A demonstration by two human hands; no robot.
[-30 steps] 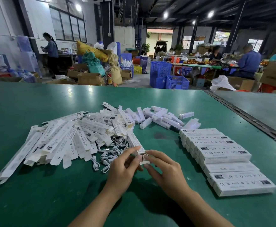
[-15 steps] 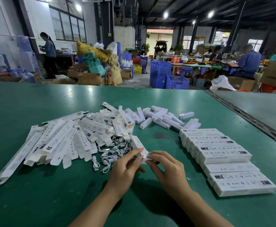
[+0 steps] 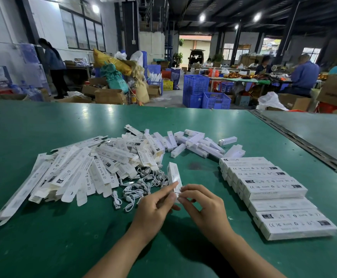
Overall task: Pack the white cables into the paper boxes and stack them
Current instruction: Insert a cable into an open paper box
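Paper box point(image 3: 174, 177) long axis up-frame | left hand point(image 3: 153, 209), right hand point(image 3: 205, 209) both pinch near end | stack point(image 3: 273, 189) frame right, nearer right hand

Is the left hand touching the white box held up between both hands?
Touching. The head view shows the left hand pinching the lower end of the white box, forefinger laid against its side; no gap shows.

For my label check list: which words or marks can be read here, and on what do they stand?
"CE FC RoHS": packed boxes at the right.
"RoHS": flat boxes at the left.
Smaller print on them, and all print on the held box, is too blurred to read.
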